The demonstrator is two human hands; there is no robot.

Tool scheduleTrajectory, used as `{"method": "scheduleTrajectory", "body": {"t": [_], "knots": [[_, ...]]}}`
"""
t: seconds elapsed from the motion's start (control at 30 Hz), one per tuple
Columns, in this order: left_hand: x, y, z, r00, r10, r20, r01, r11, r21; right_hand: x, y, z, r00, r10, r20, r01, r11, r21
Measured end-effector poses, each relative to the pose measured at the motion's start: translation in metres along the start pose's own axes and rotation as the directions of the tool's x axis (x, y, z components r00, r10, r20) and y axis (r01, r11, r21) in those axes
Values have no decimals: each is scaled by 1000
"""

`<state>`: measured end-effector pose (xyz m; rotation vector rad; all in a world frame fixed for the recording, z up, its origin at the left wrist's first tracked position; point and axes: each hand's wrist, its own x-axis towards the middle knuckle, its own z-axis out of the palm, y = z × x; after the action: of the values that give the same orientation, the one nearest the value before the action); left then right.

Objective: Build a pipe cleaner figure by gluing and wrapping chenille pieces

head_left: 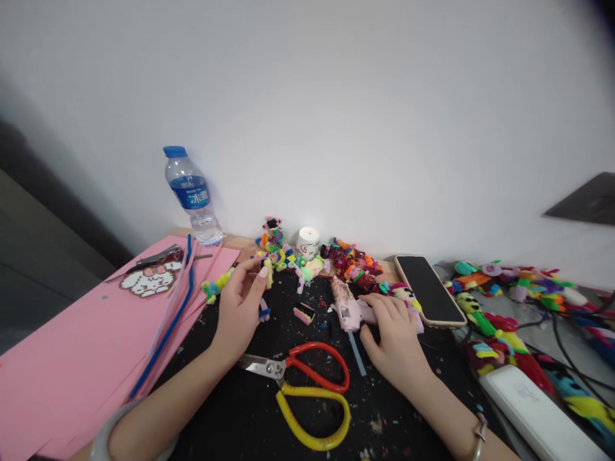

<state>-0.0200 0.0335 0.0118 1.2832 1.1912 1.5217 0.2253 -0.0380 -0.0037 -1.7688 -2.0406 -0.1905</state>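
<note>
- Scissors [307, 397] with one red and one yellow loop lie on the black surface [240, 416] between the two forearms, blades pointing toward the left hand.
- Left hand [239, 301] is raised a little, fingertips pinching a small fuzzy yellow-green figure [218, 283]; more of these pipe-cleaner figures [283, 253] crowd just beyond it.
- Right hand [391, 330] rests palm-down, fingers curled over the pink glue gun [346, 306], whose nozzle points away toward the wall; a glue stick [356, 353] juts out toward the person.
- Risk, as I judge it: a hot nozzle so near loose fuzz and fingertips could scorch either, and the cables [562, 339] to the right of the right hand could snag if the gun is lifted.
- Phone [429, 289] lies just beyond the right hand; glue drips could reach it.
- Water bottle [192, 195] stands beyond the left hand, with a blue label in Chinese characters I cannot read; the small white jar [307, 242] bears a red mark, too small to tell.
- Pink paper [72, 358] and long pipe cleaners [170, 314] lie left of the left hand.
</note>
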Motion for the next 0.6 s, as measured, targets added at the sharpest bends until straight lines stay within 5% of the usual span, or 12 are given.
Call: {"method": "scheduleTrajectory", "body": {"t": [0.3, 0.6], "knots": [[5, -9, -2, 992, -70, 103, 51, 982, 182, 1, -2, -6, 997, -39, -66, 45, 995, 87], [-5, -6, 6, 968, -236, 88, 238, 971, -18, -1, -5, -10, 995, -51, -86, 64, 987, 150]]}}
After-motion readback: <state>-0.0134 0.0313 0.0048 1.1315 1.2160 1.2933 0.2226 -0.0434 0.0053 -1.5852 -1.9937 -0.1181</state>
